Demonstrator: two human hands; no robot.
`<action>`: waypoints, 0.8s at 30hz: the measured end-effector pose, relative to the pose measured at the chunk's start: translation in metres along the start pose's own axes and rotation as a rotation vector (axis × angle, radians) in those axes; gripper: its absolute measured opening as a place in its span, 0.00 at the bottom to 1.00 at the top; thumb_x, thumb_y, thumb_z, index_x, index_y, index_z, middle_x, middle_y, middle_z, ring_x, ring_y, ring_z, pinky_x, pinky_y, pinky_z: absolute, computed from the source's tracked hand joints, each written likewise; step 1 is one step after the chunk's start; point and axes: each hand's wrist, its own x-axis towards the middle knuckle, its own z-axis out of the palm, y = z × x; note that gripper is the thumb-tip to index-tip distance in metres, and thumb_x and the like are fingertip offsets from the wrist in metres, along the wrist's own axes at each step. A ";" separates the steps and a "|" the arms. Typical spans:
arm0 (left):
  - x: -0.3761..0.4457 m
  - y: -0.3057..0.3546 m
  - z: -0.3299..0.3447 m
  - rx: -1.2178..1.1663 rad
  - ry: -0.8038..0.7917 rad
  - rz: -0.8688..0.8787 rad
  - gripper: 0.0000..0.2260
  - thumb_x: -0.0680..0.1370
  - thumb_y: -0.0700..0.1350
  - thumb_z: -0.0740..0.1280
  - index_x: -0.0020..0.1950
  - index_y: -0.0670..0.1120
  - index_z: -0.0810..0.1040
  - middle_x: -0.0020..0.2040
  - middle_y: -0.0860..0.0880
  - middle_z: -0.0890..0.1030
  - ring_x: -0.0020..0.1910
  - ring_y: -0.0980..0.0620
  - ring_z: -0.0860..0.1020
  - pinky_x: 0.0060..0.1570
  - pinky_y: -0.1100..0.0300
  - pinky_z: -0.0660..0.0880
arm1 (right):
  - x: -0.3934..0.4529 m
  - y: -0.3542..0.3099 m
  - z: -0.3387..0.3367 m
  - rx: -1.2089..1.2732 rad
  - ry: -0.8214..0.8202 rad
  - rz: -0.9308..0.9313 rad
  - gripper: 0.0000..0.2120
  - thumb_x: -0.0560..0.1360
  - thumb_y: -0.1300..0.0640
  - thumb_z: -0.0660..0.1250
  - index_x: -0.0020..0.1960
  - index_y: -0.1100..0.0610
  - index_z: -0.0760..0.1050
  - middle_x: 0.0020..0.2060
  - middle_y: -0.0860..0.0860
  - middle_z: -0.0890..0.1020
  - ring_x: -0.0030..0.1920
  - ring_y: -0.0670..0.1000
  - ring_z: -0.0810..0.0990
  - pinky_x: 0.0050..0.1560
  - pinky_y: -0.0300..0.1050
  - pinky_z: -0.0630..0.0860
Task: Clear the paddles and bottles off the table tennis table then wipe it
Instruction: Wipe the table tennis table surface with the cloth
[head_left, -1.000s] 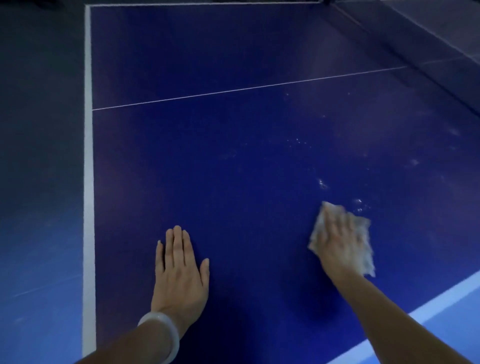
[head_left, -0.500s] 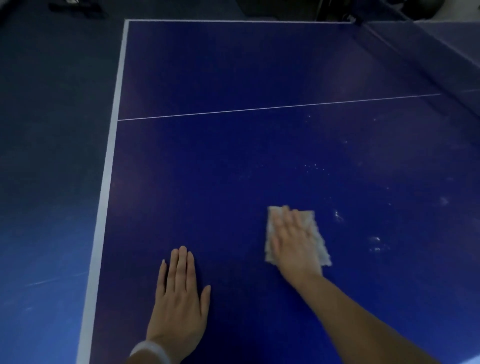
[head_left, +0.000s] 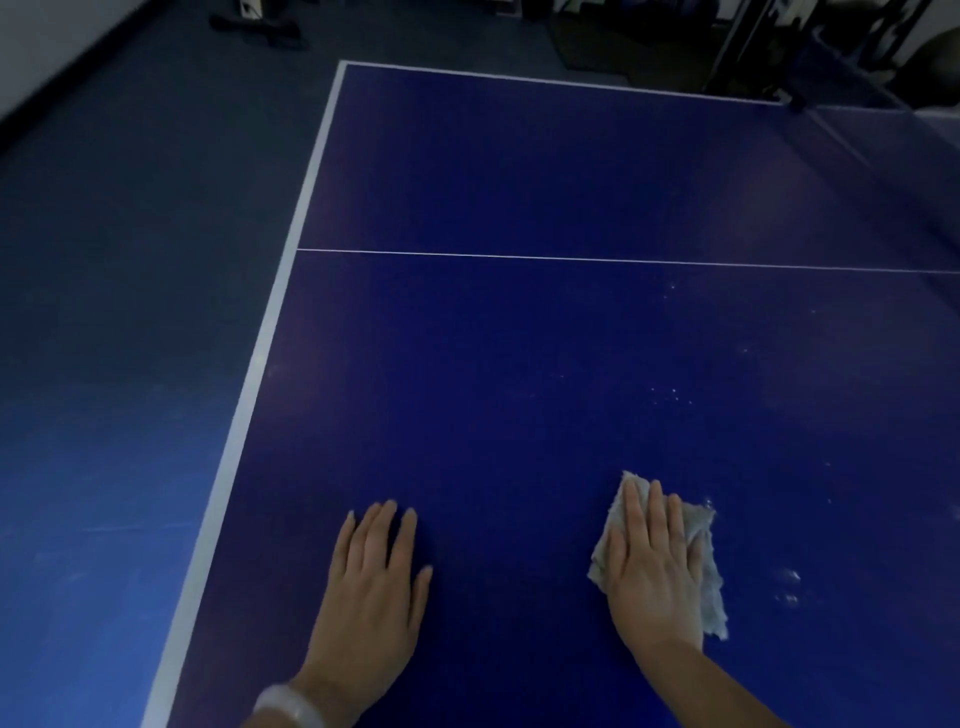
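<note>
Desk, the blue table tennis top, looks hard, flat and smooth, so a rag should glide with little drag; no paddles or bottles show on the visible part. At left, the left hand lies palm down on the surface, fingers straight and together, holding nothing, apparently as a brace. To its right, the right hand presses flat on a pale cloth, its grip unclenched, fingers extended forward. That cloth seems light, soft and crumpled; pinning it under the palm suits it best. Whitish specks lie just right of it.
</note>
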 end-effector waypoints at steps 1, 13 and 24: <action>0.015 0.005 -0.002 -0.005 0.027 -0.044 0.29 0.83 0.56 0.45 0.72 0.39 0.69 0.71 0.38 0.70 0.72 0.40 0.67 0.74 0.45 0.56 | 0.002 0.001 0.000 0.009 -0.004 -0.012 0.29 0.77 0.42 0.28 0.77 0.45 0.30 0.78 0.47 0.37 0.77 0.48 0.33 0.77 0.54 0.37; 0.082 0.059 0.018 0.000 0.048 -0.484 0.33 0.80 0.57 0.46 0.75 0.33 0.60 0.75 0.33 0.62 0.76 0.36 0.57 0.74 0.37 0.55 | 0.047 -0.032 0.004 -0.214 -0.080 -0.552 0.30 0.81 0.48 0.42 0.80 0.56 0.39 0.79 0.56 0.42 0.79 0.59 0.42 0.75 0.65 0.48; 0.084 0.057 0.022 0.075 0.073 -0.499 0.33 0.81 0.58 0.47 0.76 0.35 0.60 0.76 0.36 0.61 0.78 0.39 0.55 0.75 0.40 0.54 | 0.205 -0.155 -0.007 -0.259 -0.088 -0.672 0.27 0.82 0.46 0.39 0.80 0.51 0.40 0.79 0.54 0.45 0.79 0.56 0.43 0.74 0.66 0.37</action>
